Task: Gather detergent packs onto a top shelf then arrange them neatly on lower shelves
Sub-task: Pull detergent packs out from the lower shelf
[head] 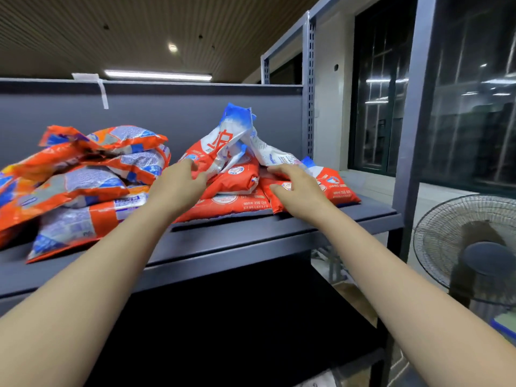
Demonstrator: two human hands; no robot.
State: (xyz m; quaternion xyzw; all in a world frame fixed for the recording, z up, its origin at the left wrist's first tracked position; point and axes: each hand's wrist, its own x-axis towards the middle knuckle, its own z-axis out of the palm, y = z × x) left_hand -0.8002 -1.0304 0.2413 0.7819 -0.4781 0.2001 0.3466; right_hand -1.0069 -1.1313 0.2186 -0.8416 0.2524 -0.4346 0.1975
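Our left hand (178, 185) and right hand (296, 188), fingers loosely spread and gripping nothing, touch the red packs (231, 191) on the shelf (251, 241). The propped pack (237, 135) could topple if nudged. Left of it slumps an orange heap (83, 174); right stand a fan (474, 247) and dark windows (460, 93).

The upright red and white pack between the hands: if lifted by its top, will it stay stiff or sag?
The upright pack looks crumpled and folded, so it probably sags. Its glossy film may slip. It leans on flat packs, so it could topple.
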